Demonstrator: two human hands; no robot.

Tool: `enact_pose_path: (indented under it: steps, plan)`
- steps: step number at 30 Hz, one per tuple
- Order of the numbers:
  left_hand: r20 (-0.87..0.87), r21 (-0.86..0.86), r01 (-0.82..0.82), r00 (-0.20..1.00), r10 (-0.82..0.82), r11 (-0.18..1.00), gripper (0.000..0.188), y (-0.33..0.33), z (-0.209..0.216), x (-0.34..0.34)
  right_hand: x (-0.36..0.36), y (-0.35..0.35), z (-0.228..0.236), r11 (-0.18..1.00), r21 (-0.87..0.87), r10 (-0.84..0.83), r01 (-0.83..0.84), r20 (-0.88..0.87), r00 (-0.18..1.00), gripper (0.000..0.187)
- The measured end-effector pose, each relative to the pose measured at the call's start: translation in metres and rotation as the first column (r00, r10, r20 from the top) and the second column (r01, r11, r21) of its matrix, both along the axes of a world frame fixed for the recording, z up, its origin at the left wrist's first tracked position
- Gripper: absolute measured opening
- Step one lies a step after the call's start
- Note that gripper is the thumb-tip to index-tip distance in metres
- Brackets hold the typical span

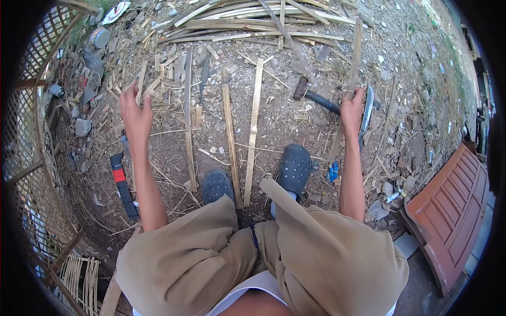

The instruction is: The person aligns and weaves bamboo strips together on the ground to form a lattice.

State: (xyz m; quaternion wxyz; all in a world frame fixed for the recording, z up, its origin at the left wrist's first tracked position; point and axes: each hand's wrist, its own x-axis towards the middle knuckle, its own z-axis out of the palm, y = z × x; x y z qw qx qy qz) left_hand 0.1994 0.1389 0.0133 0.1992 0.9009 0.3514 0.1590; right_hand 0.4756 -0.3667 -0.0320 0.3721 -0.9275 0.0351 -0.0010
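My right hand [352, 113] is closed around a long bamboo strip [356, 55] that runs from the far side back toward me. Beside its outer edge lies a long curved blade [367, 113]. Just to its left rests a hammer [321, 100] with a dark handle, its head pointing away. My left hand [138, 113] has thumb and fingers apart, over another thin strip [142, 79] that passes partly hidden beneath it. Between my hands, three bamboo strips lie lengthwise on the ground: a greyish one [188, 121], a brownish one [230, 137] and a paler one [254, 131].
A heap of bamboo strips [247, 26] lies across the far side. A lattice panel [37, 158] stands at the left, and a reddish-brown panelled board [448, 210] leans at the right. A black band with a red patch [124, 184] lies near my left forearm. Stones and scraps litter the dirt.
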Motion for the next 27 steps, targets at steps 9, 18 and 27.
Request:
enact_pose_path:
  steps: [9, 18, 27]
  plan:
    - [0.569, -0.783, 0.607, 0.787, 0.238, -0.136, 0.049, -0.168, 0.04, 0.088, -0.186, 0.043, 0.059, 0.798, 0.417, 0.57, -0.434, -0.292, 0.768, 0.028]
    - [0.498, -0.658, 0.709, 0.662, 0.56, -0.253, 0.03, -0.198, 0.009, 0.063, -0.134, 0.129, 0.116, 0.492, 0.215, 0.871, -0.844, -0.108, 0.48, 0.021]
    - [0.377, -0.844, 0.509, 0.788, 0.487, -0.172, 0.027, -0.255, 0.037, 0.053, -0.106, 0.228, 0.145, 0.484, -0.162, 0.87, -0.86, 0.194, 0.453, 0.026]
